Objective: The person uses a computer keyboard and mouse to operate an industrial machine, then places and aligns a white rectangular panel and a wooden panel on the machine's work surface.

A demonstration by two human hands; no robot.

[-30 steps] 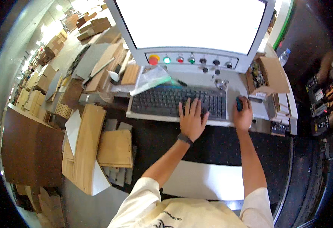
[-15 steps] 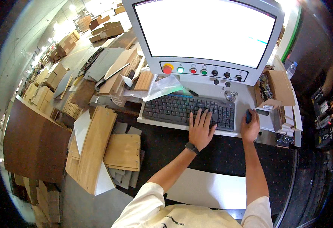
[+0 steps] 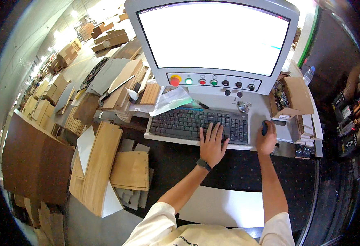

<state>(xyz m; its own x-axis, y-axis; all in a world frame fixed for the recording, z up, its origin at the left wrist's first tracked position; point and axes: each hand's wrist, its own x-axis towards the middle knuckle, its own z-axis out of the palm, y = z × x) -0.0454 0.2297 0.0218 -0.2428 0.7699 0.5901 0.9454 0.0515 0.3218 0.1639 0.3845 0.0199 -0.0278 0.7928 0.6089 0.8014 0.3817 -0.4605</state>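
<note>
My left hand (image 3: 212, 146) rests with its fingers spread over the right-middle keys of a black keyboard (image 3: 176, 123), palm past the near edge. It wears a dark wristwatch (image 3: 204, 165). To the right, my right hand (image 3: 267, 140) is curled over a dark computer mouse (image 3: 264, 128) on the grey desk ledge. Above the keyboard stands a grey-framed monitor (image 3: 212, 39) with a bright, washed-out screen. Below it runs a row of controls with a red emergency stop button (image 3: 174, 80) and green and red buttons.
A cardboard box (image 3: 299, 96) of small parts and a water bottle (image 3: 309, 75) stand at the right. A plastic bag (image 3: 171, 100) and a screwdriver (image 3: 203, 105) lie behind the keyboard. Wooden boards (image 3: 100, 160) are stacked at left. A white panel (image 3: 225, 207) lies below my arms.
The whole view has shifted a little, so the scene sits slightly lower and further left. Both hands stay in place, one on the keyboard and one on the mouse.
</note>
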